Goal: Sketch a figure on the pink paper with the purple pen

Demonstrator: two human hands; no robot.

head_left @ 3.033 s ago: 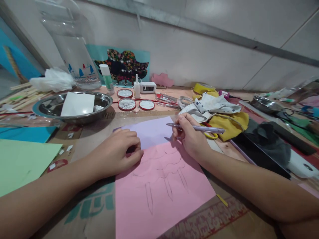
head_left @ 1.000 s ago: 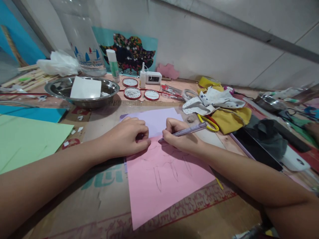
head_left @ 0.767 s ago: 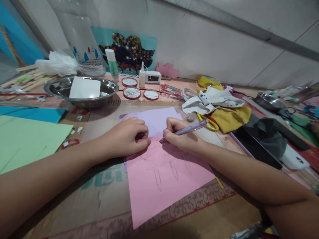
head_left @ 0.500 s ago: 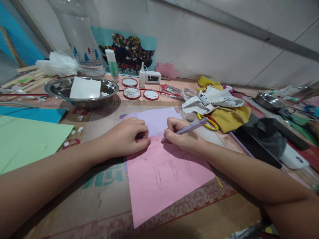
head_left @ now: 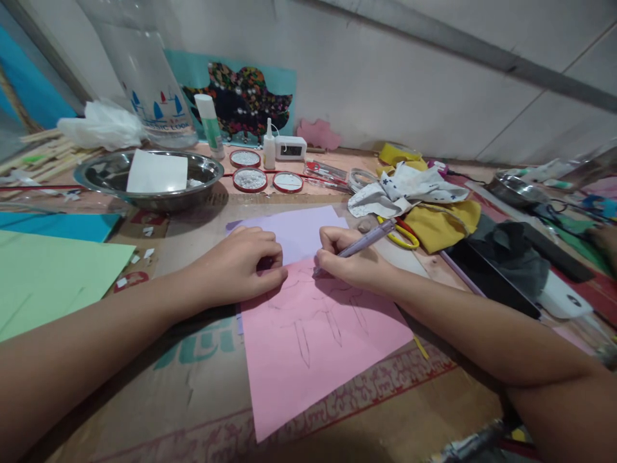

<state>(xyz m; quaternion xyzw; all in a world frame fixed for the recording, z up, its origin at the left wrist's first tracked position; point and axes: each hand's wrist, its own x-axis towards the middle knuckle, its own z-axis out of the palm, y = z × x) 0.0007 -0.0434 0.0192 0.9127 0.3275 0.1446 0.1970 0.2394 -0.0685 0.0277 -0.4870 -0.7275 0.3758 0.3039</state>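
Note:
A pink sheet of paper [head_left: 284, 386] lies at an angle on the worktop, with thin dark drawn lines on it. Under its far edge is a lilac sheet [head_left: 303, 231]. My right hand [head_left: 344, 257] grips a slim purple pen [head_left: 369, 238], its tip at the drawn lines near the top of the pink paper. Resting on the papers' left edge, my left hand [head_left: 250, 263] is loosely curled, thumb touching the pink sheet; I see nothing in it.
Behind the papers stand a steel bowl [head_left: 159, 202], a glue stick [head_left: 209, 125], a small glue bottle [head_left: 268, 151] and red-rimmed dishes of beads [head_left: 249, 179]. Cloths [head_left: 443, 225], yellow-handled scissors [head_left: 402, 241] and a dark phone-like slab [head_left: 486, 276] lie right. Green paper [head_left: 53, 276] is left.
The view has shifted slightly, moving everything a little left. The pen has tilted a bit more upright in my right hand. My left hand stays on the paper.

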